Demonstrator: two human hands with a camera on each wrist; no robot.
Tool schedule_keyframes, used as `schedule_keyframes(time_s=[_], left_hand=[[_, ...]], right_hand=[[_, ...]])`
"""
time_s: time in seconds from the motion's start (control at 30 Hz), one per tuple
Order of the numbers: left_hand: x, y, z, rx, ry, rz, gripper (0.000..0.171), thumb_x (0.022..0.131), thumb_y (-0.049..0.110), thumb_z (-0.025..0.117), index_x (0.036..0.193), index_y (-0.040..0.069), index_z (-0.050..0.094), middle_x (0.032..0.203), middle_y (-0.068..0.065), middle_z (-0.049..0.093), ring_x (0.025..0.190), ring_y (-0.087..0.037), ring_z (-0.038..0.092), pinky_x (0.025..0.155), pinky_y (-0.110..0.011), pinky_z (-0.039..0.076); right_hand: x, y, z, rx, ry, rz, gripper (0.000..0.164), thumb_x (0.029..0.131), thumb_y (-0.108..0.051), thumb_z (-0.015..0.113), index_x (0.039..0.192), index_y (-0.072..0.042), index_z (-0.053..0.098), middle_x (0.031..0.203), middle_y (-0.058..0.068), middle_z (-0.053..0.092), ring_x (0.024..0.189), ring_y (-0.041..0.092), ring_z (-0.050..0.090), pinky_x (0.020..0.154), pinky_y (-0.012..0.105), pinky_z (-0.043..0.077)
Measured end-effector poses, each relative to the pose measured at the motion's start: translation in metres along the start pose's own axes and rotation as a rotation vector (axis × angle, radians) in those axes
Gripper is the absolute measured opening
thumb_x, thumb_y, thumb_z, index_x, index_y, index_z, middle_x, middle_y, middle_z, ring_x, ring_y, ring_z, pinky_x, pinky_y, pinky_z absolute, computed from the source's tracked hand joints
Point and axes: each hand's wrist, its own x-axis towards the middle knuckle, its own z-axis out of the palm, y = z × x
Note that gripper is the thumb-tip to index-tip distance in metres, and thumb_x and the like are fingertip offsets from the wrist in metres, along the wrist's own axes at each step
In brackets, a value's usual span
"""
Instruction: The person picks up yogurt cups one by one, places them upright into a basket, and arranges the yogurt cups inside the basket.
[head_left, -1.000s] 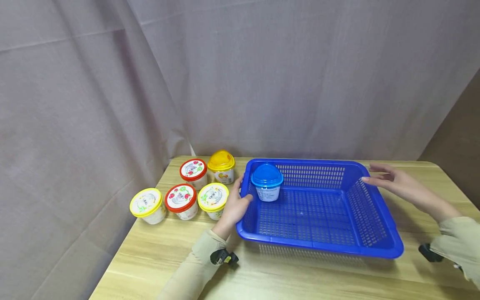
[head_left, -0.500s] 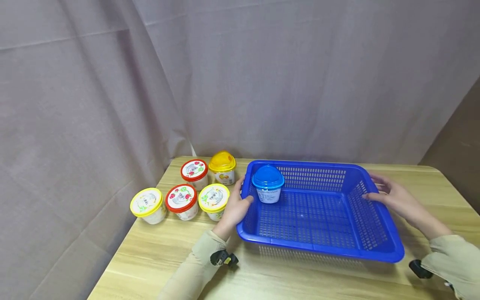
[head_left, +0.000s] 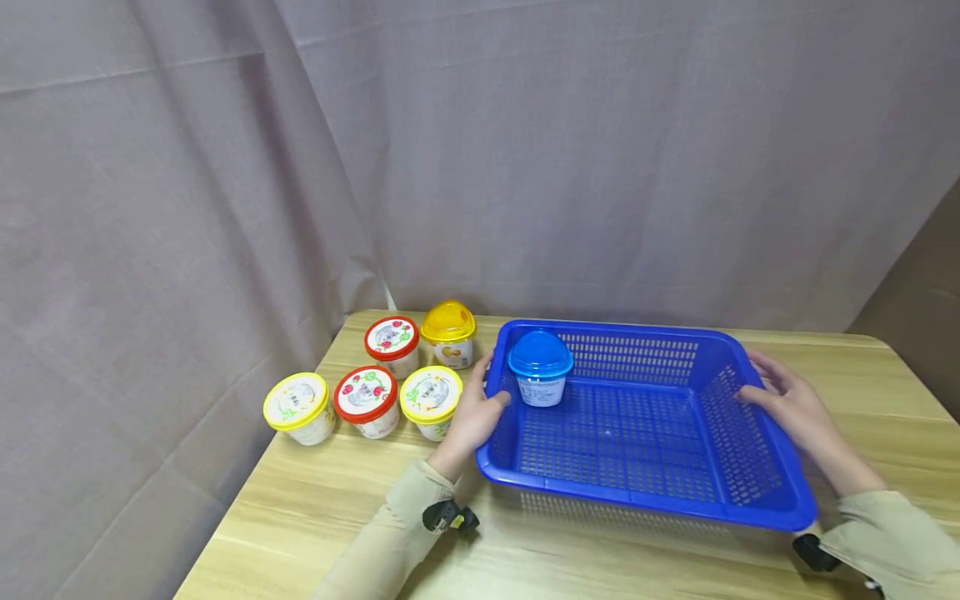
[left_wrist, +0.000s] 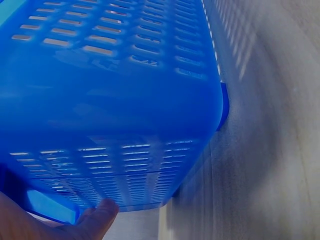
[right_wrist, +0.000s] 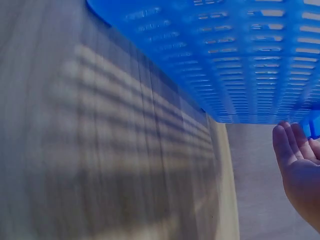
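Observation:
A blue plastic basket (head_left: 615, 495) with slotted sides lies across the middle of the table in the head view. My left hand (head_left: 471, 423) grips its left rim, thumb over the inside and fingers beneath the rim outside. On the opposite side, my right hand (head_left: 801, 417) holds the right rim, thumb inside; its fingers (right_wrist: 287, 145) show against the outer wall in the right wrist view. Within the basket, at the back left corner, stands a white tub with a domed blue lid (head_left: 541, 357).
Left of the basket stand several lidded tubs: a yellow-domed tub (head_left: 450, 332), two red-lidded tubs (head_left: 392, 340) and two yellow-lidded tubs (head_left: 298, 404). One yellow-lidded tub is right beside my left hand. A grey curtain (head_left: 570, 167) hangs behind the wooden table (head_left: 300, 517).
My right hand has moved left and closed its fingers and thumb around the basket's right rim. My left hand keeps its grip, and the basket has barely shifted.

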Motion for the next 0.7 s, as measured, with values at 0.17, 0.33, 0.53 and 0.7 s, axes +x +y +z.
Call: schedule_keyframes(time_s=[0.17, 0.33, 0.53, 0.7], left_hand=[[-0.0001, -0.0008, 0.0001, -0.003, 0.002, 0.004, 0.075, 0.084, -0.002, 0.058, 0.155, 0.004, 0.035, 0.137, -0.028, 0.051, 0.12, -0.046, 0.056, 0.099, -0.055, 0.048], [-0.0025, 0.0034, -0.0009, -0.005, 0.0, -0.006, 0.076, 0.083, -0.003, 0.058, 0.155, 0.002, 0.034, 0.138, -0.028, 0.05, 0.12, -0.046, 0.055, 0.099, -0.057, 0.047], [-0.0008, -0.0004, -0.0003, -0.001, -0.001, -0.003, 0.077, 0.082, -0.002, 0.059, 0.155, 0.003, 0.034, 0.14, -0.027, 0.05, 0.122, -0.045, 0.054, 0.101, -0.056, 0.046], [-0.0004, -0.0002, -0.0003, 0.025, -0.005, -0.012, 0.076, 0.084, 0.0, 0.059, 0.156, 0.005, 0.034, 0.141, -0.026, 0.05, 0.123, -0.041, 0.054, 0.103, -0.055, 0.046]], right_hand=[[-0.002, 0.0033, 0.0023, 0.217, 0.001, 0.013, 0.063, 0.095, 0.001, 0.064, 0.151, -0.018, 0.043, 0.109, -0.031, 0.06, 0.094, -0.012, 0.06, 0.07, 0.015, 0.054], [-0.0038, 0.0042, 0.0043, 0.387, -0.017, 0.032, 0.057, 0.095, 0.006, 0.06, 0.14, -0.027, 0.05, 0.112, -0.025, 0.064, 0.094, -0.005, 0.064, 0.068, 0.019, 0.057], [-0.004, 0.0035, 0.0043, 0.424, -0.022, 0.056, 0.056, 0.096, 0.006, 0.058, 0.138, -0.03, 0.049, 0.111, -0.023, 0.066, 0.088, 0.002, 0.067, 0.066, 0.024, 0.058], [-0.0049, 0.0028, 0.0045, 0.423, -0.022, 0.072, 0.058, 0.096, 0.004, 0.059, 0.142, -0.029, 0.047, 0.111, -0.025, 0.066, 0.086, 0.004, 0.068, 0.066, 0.025, 0.059]])
